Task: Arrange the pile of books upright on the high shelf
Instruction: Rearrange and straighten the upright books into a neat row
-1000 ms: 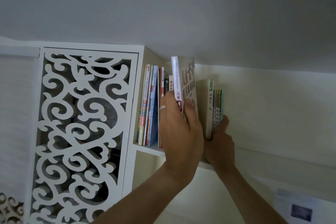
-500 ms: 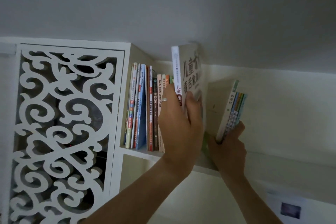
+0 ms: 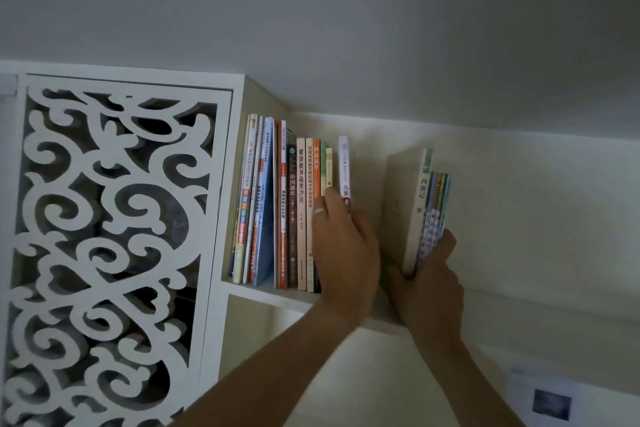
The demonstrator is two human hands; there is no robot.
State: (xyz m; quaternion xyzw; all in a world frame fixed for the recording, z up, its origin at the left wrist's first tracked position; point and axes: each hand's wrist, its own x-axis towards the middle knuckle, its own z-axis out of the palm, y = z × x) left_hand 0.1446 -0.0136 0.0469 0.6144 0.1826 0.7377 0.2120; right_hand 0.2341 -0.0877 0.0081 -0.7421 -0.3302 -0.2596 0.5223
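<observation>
Your left hand [image 3: 341, 246] grips the white-spined book [image 3: 344, 166], upright on the high shelf [image 3: 273, 295] just right of the standing row of books [image 3: 284, 204]. Your right hand [image 3: 429, 284] holds a small stack of books [image 3: 427, 211] upright from below, well apart to the right, a gap between it and the white-spined one. White fretwork cabinet door [image 3: 110, 246] sits left of the shelf, ceiling [image 3: 346, 28] close above.

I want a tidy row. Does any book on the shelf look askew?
Yes. The small stack of books held by the right hand leans to the right, apart from the main row; a gap separates them.
</observation>
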